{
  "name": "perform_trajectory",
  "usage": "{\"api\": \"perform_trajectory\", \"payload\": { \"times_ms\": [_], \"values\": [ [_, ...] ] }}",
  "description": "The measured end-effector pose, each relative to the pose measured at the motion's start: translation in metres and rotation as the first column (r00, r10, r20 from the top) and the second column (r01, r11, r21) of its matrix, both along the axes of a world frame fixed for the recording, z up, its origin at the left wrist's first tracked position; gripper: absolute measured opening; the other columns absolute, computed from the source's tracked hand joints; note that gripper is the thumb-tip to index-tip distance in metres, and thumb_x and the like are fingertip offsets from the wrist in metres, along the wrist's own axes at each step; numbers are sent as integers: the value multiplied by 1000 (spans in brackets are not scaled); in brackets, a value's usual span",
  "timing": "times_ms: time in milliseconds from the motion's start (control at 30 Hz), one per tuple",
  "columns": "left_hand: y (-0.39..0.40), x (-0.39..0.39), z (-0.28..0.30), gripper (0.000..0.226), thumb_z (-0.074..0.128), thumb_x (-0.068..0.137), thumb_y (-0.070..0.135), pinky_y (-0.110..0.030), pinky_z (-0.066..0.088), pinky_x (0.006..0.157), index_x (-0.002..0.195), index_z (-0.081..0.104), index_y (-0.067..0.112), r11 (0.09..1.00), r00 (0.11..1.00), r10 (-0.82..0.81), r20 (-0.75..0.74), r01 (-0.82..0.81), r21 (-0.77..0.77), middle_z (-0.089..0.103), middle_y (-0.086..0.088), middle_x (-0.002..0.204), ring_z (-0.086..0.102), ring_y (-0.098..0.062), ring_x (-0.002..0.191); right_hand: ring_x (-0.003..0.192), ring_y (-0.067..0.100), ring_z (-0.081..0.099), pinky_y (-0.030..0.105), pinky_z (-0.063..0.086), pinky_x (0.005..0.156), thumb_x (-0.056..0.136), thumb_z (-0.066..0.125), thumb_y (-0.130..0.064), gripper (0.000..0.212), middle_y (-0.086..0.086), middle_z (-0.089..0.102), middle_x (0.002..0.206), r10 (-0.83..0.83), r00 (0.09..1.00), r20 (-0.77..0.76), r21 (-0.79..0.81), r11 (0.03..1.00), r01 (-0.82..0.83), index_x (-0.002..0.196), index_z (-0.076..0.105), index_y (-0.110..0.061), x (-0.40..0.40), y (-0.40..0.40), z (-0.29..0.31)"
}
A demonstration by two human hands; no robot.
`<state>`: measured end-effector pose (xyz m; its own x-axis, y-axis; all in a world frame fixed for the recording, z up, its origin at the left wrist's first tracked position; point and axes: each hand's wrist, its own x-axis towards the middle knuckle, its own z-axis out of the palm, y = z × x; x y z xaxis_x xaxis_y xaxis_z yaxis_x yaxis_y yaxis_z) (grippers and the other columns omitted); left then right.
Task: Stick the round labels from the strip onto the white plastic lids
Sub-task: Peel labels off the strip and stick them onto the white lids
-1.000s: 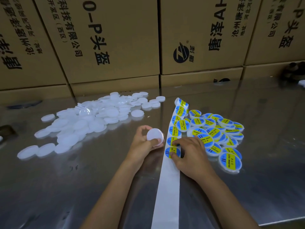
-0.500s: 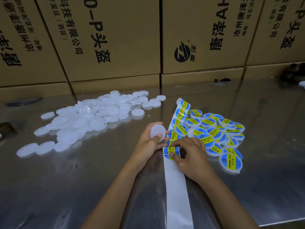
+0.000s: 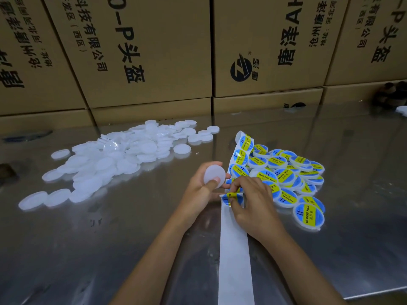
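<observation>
Boxes: brown cardboard cartons [image 3: 152, 51] with black printed Chinese text, stacked in a wall along the far edge of the table.
Table: shiny reflective metal tabletop [image 3: 88, 249], carries everything below.
Blank pile: heap of plain white round plastic lids [image 3: 114, 159] spread over the left half of the table, well apart from the hands.
Done pile: cluster of white lids already carrying blue-and-yellow "SOLDERING PASTE" labels [image 3: 293, 175] on the right, overlapping each other, just beside the right hand.
Strip: long white backing-paper strip [image 3: 234, 249] running from the near edge up between the two hands; near part bare, far part has round blue-and-yellow labels on it and curls up at its far end [image 3: 243, 142].
Left hand: left hand [image 3: 202, 192] holds one plain white round lid [image 3: 214, 175], thumb pressed on its face, fingers curled behind it; lid raised and tilted, just left of the strip.
Right hand: right hand [image 3: 255, 205] on the strip, thumb and fingertips pinching the nearest round blue-and-yellow label [image 3: 231, 198] at its edge; label looks partly lifted off the backing, cannot tell how far.
</observation>
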<state>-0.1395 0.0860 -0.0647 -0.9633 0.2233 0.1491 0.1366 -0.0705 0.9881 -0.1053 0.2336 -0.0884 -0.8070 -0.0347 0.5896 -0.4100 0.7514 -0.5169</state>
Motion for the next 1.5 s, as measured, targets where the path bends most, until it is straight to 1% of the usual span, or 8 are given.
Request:
{"api": "perform_trajectory", "payload": {
  "times_ms": [233, 367, 533, 667, 867, 1067, 1300, 1500],
  "values": [
    [0, 0, -2, 35, 43, 99, -4, -37, 57, 86, 120, 60, 17, 997, 999, 36, 12, -35, -69, 73, 9, 90, 67, -23, 93, 93, 12, 51, 31, 42, 82, 78, 69, -5, 22, -15, 59, 92, 33, 991, -128, -123, 991, -49, 84, 55, -21, 5, -9, 7],
    [0, -3, -3, 33, 41, 101, 1, -48, 56, 93, 113, 63, 22, 993, 995, 92, 37, -90, -72, 66, -15, 112, 65, -39, 102, 83, 12, 56, 21, 45, 75, 83, 71, -4, 30, -13, 58, 85, -11, 995, -98, -400, 916, -30, 84, 51, -26, 6, -9, 12],
    [-3, -8, 1, 24, 40, 106, 20, -43, 61, 79, 112, 62, 14, 973, 968, 112, 225, -153, 175, 68, -22, 97, 69, -30, 81, 71, 0, 55, 10, 44, 64, 84, 72, -1, 34, -27, 59, 83, -45, 999, -18, -646, 763, 23, 86, 51, -28, 1, -5, 18],
    [-14, -11, 9, 28, 43, 105, 20, -41, 63, 78, 117, 63, 5, 844, 914, 15, 404, -229, 485, 69, -28, 108, 73, -35, 93, 70, 6, 60, 16, 51, 63, 82, 72, 4, 31, -10, 63, 85, 95, 994, 50, -732, 681, -28, 87, 53, -20, -7, -8, 29],
    [-21, -5, 16, 36, 55, 91, 16, -42, 61, 86, 123, 61, -2, 741, 898, -186, 398, -138, 657, 69, -25, 117, 71, -32, 100, 74, 11, 60, 25, 53, 70, 81, 72, 7, 27, 8, 65, 87, 336, 933, 130, -748, 651, -130, 90, 55, -12, -26, -33, 49],
    [-22, -7, 13, 37, 37, 107, 21, -33, 62, 74, 134, 54, 1, 735, 900, -212, 380, -109, 669, 73, -19, 107, 75, -25, 87, 79, 15, 63, 28, 53, 74, 79, 71, 10, 29, 7, 65, 88, 300, 950, 83, -771, 623, -129, 87, 55, -13, -29, -52, 37],
    [-21, -5, 13, 37, 37, 106, 22, -35, 51, 97, 128, 58, 2, 780, 899, -205, 387, -89, 620, 72, -17, 113, 71, -22, 93, 76, 12, 63, 20, 52, 69, 79, 74, 7, 30, 1, 65, 86, 286, 956, 65, -745, 651, -145, 89, 55, -15, -30, -52, 32],
    [-18, -3, 14, 35, 39, 106, 22, -34, 51, 95, 124, 61, 3, 801, 903, -188, 387, -87, 592, 73, -15, 108, 72, -20, 90, 73, 10, 62, 18, 50, 65, 78, 76, 4, 32, -1, 65, 84, 265, 962, 60, -740, 659, -135, 88, 55, -18, -31, -52, 31]
  ]
}}
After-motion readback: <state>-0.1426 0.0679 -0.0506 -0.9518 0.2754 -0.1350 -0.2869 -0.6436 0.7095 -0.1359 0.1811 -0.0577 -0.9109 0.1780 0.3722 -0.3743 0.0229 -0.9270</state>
